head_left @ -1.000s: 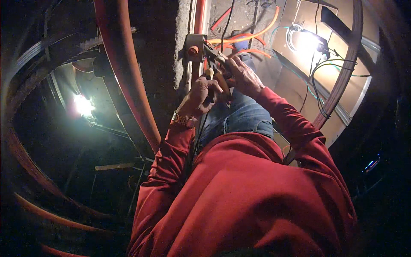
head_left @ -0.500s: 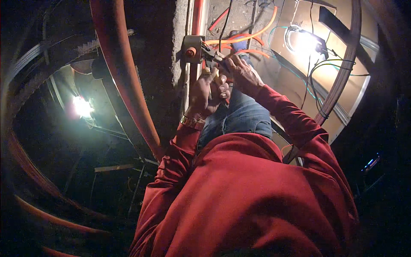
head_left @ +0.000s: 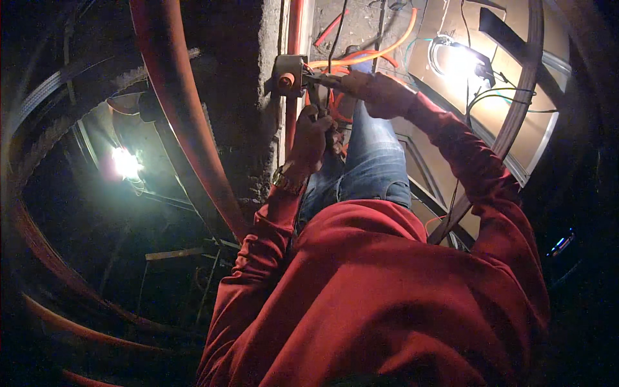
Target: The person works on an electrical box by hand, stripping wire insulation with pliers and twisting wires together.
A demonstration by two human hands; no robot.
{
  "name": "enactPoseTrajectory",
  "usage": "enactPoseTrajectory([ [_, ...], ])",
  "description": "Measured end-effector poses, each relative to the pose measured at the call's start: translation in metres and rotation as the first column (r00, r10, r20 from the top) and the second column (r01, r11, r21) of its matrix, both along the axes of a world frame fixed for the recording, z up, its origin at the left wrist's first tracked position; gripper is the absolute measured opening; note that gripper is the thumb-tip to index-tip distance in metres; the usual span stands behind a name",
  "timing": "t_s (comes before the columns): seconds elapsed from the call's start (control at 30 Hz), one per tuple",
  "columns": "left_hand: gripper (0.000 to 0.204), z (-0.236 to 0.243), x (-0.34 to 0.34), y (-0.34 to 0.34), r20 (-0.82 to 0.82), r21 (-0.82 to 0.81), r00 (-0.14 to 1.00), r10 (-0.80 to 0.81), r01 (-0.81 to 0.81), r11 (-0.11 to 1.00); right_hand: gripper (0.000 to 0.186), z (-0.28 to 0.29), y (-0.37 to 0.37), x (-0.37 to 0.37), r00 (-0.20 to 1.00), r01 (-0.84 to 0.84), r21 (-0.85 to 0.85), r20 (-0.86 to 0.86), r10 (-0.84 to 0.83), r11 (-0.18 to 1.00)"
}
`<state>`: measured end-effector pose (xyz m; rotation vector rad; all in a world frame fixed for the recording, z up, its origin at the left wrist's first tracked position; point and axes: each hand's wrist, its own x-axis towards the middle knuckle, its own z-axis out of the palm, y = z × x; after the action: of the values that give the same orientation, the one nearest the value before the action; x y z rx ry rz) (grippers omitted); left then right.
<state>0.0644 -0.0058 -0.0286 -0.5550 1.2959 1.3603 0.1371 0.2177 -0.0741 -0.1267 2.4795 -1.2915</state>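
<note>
A grey junction box with a round orange conduit fitting on its face sits on the wall at the end of an orange-red pipe. My right hand is closed round dark pliers, whose tip reaches the right side of the box. Just below the box, my left hand is curled shut around something dark and narrow pointing up toward it; its kind is hard to make out. Orange conduit pieces and a thin black cable hang or lie beyond my hands.
A thick orange-red hose runs down on my left. On the right a bright work lamp shines beside loose black cables and a long slanting pole. Another lamp glows at the far left.
My right hand has drawn to the right and turned into a fist, showing more of the pliers. The left hand has dropped slightly, staying below the box.
</note>
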Motion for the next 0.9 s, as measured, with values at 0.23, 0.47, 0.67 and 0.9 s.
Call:
enactPoseTrajectory([
  [0.23,0.016,-0.004,0.000,-0.011,-0.020,0.019,0.996,-0.088,0.088,0.996,0.054,0.002,0.041,-0.041,0.953,-0.223,-0.190,0.163,0.255,0.956],
  [0.47,0.016,-0.016,-0.001,-0.027,-0.150,-0.072,0.947,-0.284,0.276,0.958,0.037,0.016,0.058,-0.061,0.851,-0.216,-0.166,0.450,0.269,0.962],
  [0.67,0.022,-0.005,-0.010,-0.024,-0.059,-0.016,0.974,-0.219,0.218,0.976,0.061,-0.012,0.037,-0.018,0.994,-0.112,0.101,0.018,0.111,0.989],
  [0.9,0.033,0.013,-0.012,-0.030,0.152,0.191,0.987,-0.061,0.031,0.981,0.036,0.006,0.005,0.062,0.863,0.462,0.014,0.222,-0.453,0.887],
])
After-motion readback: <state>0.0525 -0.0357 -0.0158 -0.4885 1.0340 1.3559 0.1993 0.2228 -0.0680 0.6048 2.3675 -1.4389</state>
